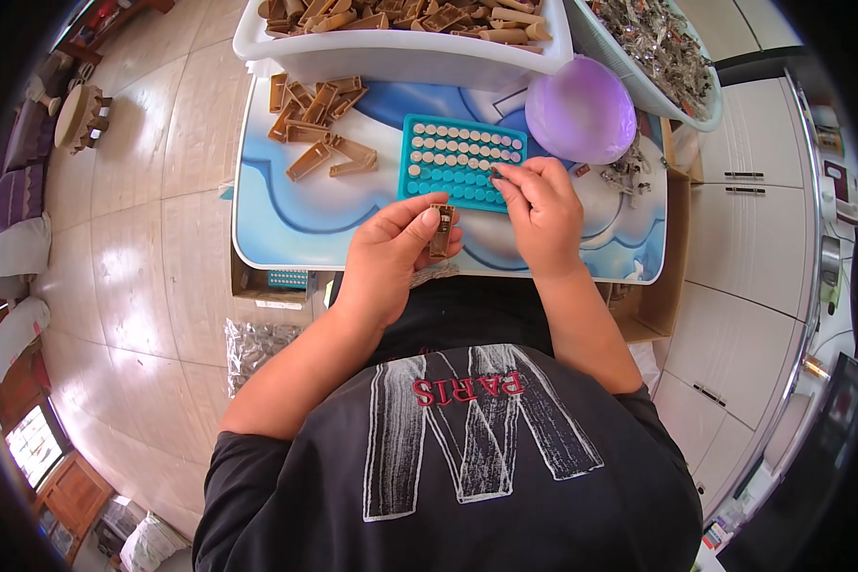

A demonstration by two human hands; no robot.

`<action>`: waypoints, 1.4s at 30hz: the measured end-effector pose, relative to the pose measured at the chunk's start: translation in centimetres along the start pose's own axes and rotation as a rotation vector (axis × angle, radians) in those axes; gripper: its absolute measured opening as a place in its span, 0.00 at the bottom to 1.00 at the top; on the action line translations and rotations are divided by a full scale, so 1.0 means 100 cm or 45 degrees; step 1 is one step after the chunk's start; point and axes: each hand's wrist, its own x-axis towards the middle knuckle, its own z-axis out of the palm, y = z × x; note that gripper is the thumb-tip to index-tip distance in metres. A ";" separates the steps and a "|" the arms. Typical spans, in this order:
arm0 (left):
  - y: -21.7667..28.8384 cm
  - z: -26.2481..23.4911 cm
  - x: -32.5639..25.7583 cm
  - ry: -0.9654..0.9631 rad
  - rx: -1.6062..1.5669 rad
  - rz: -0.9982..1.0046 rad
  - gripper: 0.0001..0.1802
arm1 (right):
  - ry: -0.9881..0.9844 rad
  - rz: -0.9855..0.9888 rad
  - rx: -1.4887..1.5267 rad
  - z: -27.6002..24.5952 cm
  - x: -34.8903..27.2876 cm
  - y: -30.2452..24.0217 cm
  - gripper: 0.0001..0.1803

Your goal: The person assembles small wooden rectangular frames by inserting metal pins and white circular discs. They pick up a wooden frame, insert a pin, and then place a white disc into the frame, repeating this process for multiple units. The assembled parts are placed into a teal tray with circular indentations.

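Tiled floor surrounds a small desk (276,229) with a blue and white cloud pattern, seen from above over a dark printed shirt. Nearest, the left hand (391,253) grips a small brown plastic part (441,231) upright between thumb and fingers, just off the desk's near edge. Beside it, the right hand (541,205) pinches with its fingertips at the near right corner of a teal tray (459,160). The tray's far rows hold pale round button cells; its near rows look empty, so the supply seems partly used. Left of the tray lie loose brown parts (319,129). Beyond stand a purple bowl (581,110), a white bin of brown parts (400,43) and a bin of clear pieces (658,48)
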 end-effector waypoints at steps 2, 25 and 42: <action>0.000 -0.001 0.000 0.003 -0.004 0.002 0.17 | 0.002 -0.054 -0.045 0.002 -0.001 0.004 0.06; -0.002 -0.001 0.001 0.000 -0.010 0.003 0.16 | -0.117 -0.401 0.165 0.004 -0.005 -0.036 0.08; 0.000 0.001 0.002 0.011 0.033 -0.017 0.17 | 0.107 0.068 -0.037 -0.004 -0.007 0.012 0.08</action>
